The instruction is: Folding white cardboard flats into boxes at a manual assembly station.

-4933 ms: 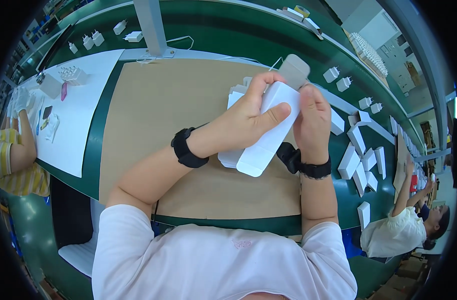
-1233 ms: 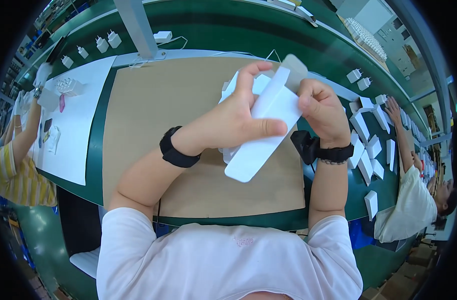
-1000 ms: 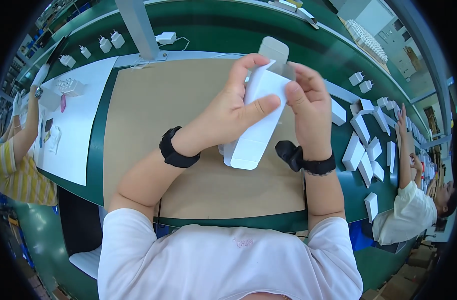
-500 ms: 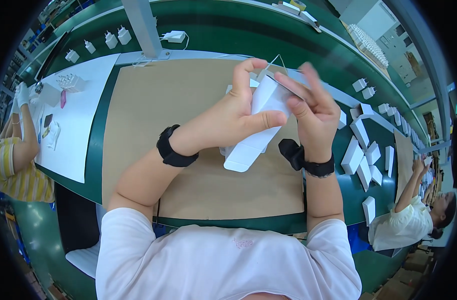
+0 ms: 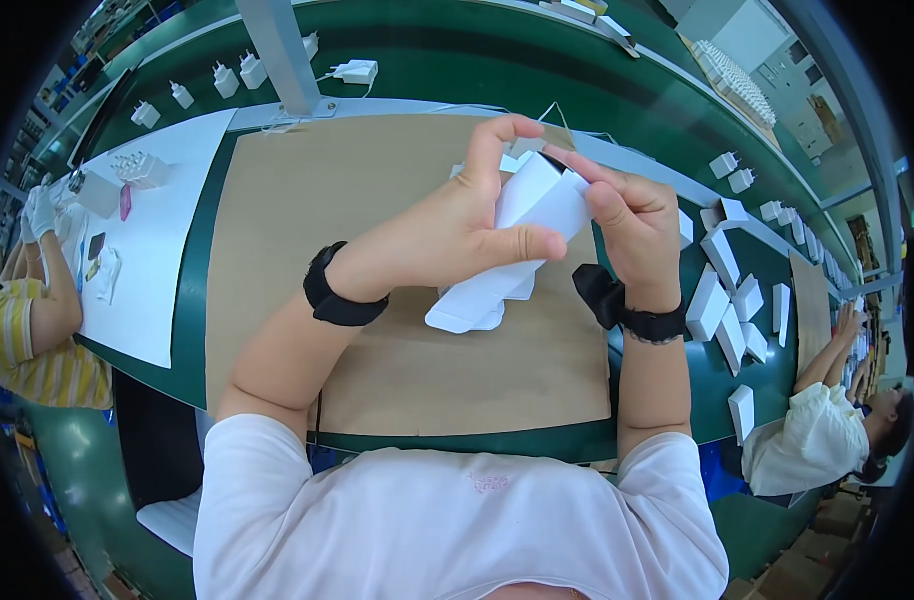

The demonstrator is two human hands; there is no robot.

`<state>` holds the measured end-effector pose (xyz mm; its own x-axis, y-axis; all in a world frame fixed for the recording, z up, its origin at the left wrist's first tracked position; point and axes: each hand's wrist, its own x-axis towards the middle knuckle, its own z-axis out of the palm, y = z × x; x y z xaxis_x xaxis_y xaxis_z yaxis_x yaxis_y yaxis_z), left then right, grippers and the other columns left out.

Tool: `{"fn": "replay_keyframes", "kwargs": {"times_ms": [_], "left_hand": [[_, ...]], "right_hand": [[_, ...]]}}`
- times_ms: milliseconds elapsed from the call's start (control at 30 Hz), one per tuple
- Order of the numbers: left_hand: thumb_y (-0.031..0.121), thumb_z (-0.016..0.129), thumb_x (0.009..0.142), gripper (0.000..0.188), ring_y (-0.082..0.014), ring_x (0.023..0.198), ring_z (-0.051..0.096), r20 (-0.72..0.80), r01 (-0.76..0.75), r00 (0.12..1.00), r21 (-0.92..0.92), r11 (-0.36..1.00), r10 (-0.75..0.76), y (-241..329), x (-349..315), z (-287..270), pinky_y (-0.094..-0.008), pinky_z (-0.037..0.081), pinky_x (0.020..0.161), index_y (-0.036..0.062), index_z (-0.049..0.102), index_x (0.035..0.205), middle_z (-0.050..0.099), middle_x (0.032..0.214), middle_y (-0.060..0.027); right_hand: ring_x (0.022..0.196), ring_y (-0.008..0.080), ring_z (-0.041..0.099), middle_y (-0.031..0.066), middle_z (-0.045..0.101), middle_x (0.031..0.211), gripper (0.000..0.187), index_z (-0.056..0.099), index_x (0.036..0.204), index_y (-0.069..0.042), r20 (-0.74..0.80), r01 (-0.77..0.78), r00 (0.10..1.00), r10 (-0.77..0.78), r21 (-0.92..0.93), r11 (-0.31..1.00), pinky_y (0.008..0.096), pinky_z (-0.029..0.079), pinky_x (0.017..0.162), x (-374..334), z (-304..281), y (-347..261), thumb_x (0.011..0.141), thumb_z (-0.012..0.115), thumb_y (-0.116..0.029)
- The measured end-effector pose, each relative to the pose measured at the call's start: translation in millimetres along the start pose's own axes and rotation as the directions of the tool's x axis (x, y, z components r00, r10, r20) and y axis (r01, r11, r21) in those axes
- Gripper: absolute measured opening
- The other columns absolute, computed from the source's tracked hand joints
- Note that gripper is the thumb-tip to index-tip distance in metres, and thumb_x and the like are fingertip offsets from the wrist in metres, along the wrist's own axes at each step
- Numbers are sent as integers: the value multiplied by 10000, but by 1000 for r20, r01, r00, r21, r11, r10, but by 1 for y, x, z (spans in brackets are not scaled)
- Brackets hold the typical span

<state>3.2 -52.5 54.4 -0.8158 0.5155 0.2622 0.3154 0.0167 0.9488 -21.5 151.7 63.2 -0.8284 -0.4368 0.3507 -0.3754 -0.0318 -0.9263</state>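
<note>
A white cardboard box (image 5: 539, 208) hangs tilted above the brown mat (image 5: 307, 200), its far end open and dark inside. My left hand (image 5: 455, 225) is closed round its side, thumb across the front and index finger curled over the far end. At that open end my right hand (image 5: 639, 225) pinches a white flap between thumb and fingers. Another flap (image 5: 462, 308) sticks out from the box's near end. Behind the box, more white pieces show in part; what they are is mostly hidden.
Several folded white boxes (image 5: 709, 305) lie on the green table to the right. White plug adapters (image 5: 252, 70) stand along the far shelf, near a grey post (image 5: 282, 55). Co-workers sit at the left (image 5: 42, 320) and right (image 5: 822, 430).
My right fingers have come down at the box's far end, and a flap there now stands out beside the dark opening. The box has tilted slightly; my left hand keeps its hold.
</note>
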Motion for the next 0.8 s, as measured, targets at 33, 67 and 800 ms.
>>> {"fn": "replay_keyframes", "kwargs": {"times_ms": [33, 67, 800], "left_hand": [[440, 688, 770, 878, -272, 928, 549, -36, 11, 999, -49, 999, -13, 0, 1, 1, -338, 453, 784, 65, 116, 1320, 518, 1008, -205], [436, 682, 778, 858, -264, 889, 560, -72, 21, 997, -99, 995, -28, 0, 2, 2, -335, 461, 757, 62, 126, 1313, 540, 960, -194], [164, 653, 742, 336, -316, 746, 610, -230, 104, 973, 315, 944, -30, 9, -7, -8, -385, 471, 645, -1, 558, 1018, 622, 815, -186]], "right_hand": [[869, 144, 593, 138, 636, 1060, 340, 627, 1065, 37, 0, 0, 1000, 0, 0, 1000, 242, 457, 774, 0, 3, 0, 851, 627, -227], [865, 138, 592, 135, 630, 1077, 358, 626, 1069, 34, 7, 58, 998, -58, 31, 998, 239, 454, 778, -1, 8, 0, 846, 632, -245], [800, 107, 579, 115, 602, 1068, 541, 371, 1363, -105, -85, -100, 993, 85, -189, 977, 233, 488, 668, 1, 21, 14, 887, 582, -252]]}}
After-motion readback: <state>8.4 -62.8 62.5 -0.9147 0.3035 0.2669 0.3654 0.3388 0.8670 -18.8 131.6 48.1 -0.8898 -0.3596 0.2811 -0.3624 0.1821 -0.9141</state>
